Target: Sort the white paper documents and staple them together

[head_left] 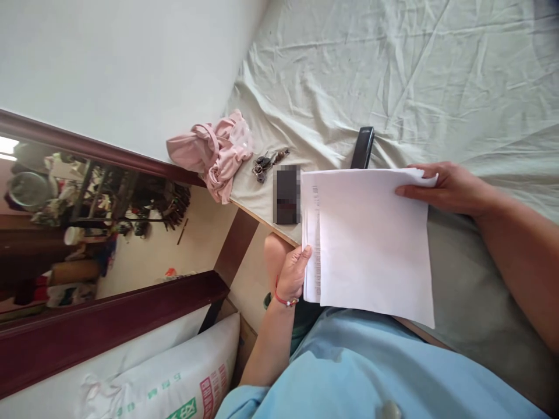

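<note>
Between my two hands is a stack of white paper sheets (375, 244), held over my lap and the near edge of the cloth. My left hand (294, 270) grips the stack's left edge, thumb on top and the other fingers hidden beneath. At the upper right corner my right hand (430, 185) pinches the sheets between thumb and fingers. The top sheet is shifted to the right, so printed text shows on a sheet under it along the left. Behind the paper's top edge lies a black stapler-like object (363, 146), partly covered by the sheets.
A blurred dark rectangular object (287, 195) lies left of the paper. Beyond it are keys (262, 166) and a crumpled pink cloth (218, 151). A pale sheet (437, 87) covers the surface. At left stand a dark-framed mirror (131, 233) and a white printed sack (174, 372).
</note>
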Demonstrator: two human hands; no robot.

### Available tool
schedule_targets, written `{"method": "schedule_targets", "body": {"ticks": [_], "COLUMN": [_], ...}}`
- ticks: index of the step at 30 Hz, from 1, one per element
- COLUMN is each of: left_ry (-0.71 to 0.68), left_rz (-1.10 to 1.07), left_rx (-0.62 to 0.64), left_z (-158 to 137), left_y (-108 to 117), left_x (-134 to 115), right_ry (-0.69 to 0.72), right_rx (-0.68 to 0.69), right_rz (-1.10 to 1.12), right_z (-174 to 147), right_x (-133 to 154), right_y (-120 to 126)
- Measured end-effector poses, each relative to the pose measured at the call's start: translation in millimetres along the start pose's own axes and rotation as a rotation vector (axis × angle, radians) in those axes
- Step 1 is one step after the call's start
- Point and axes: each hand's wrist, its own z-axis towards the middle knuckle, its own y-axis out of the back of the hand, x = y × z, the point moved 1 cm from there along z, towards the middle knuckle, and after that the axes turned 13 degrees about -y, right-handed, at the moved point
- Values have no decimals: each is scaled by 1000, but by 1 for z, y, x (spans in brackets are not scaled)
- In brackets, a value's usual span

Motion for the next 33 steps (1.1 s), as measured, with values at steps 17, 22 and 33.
{"method": "schedule_targets", "body": {"ticks": [17, 22, 33], "left_ry": [60, 30, 85], "left_rz": [-96, -56, -6], "left_rx": [-20, -86, -87], "left_z": [-15, -16, -25], "left_y": [15, 16, 11], "left_x": [3, 5, 8], "right_ry": [88, 22, -3], "right_rx": [-298, -401, -330], "right_rz": [650, 750, 661], "right_z": [2, -1, -3], "right_x": [11, 11, 10], "right_y": [8, 20, 4]}}
